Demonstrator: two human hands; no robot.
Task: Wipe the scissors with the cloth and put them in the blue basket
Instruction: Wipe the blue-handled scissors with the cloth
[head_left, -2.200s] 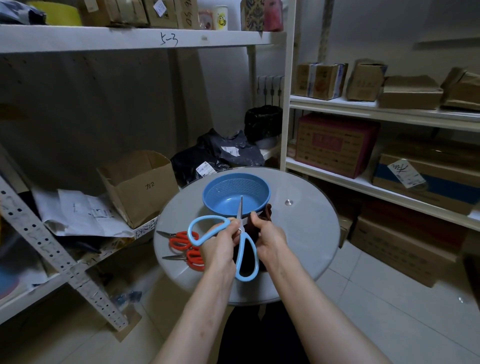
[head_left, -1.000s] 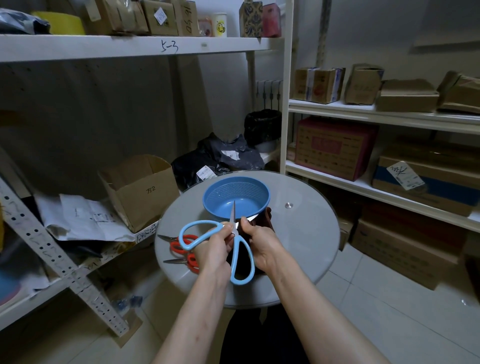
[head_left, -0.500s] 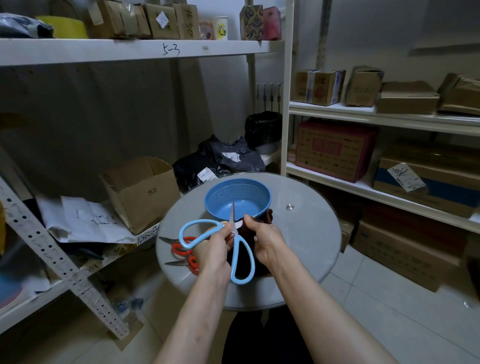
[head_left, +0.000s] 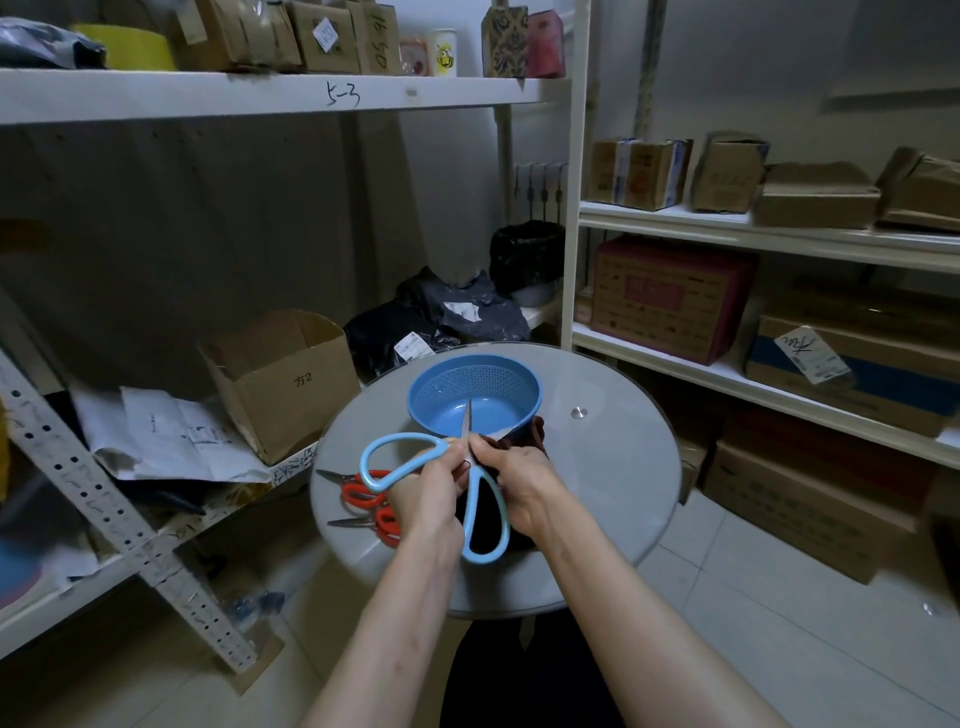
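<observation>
- The left hand (head_left: 431, 486) grips the blue-handled scissors (head_left: 483, 557) near the pivot at centre frame. The handles are splayed, probably to bare each blade for wiping.
- The right hand (head_left: 522, 480) pinches the dark cloth (head_left: 530, 436) against the blade base.
- One blade points up across the blue basket (head_left: 498, 379), so the drop looks short.
- Compared with half a second ago, both grips and the scissors' pose are nearly unchanged, and wiping seems to continue.

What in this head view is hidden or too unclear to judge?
All in the head view.
1. dark cloth: mostly behind the right hand and the blue scissors; shape unclear.
2. pivot of the blue scissors: covered by fingers of the left hand.
3. red scissors: handles partly behind the left hand; one pair or two, cannot tell.
</observation>
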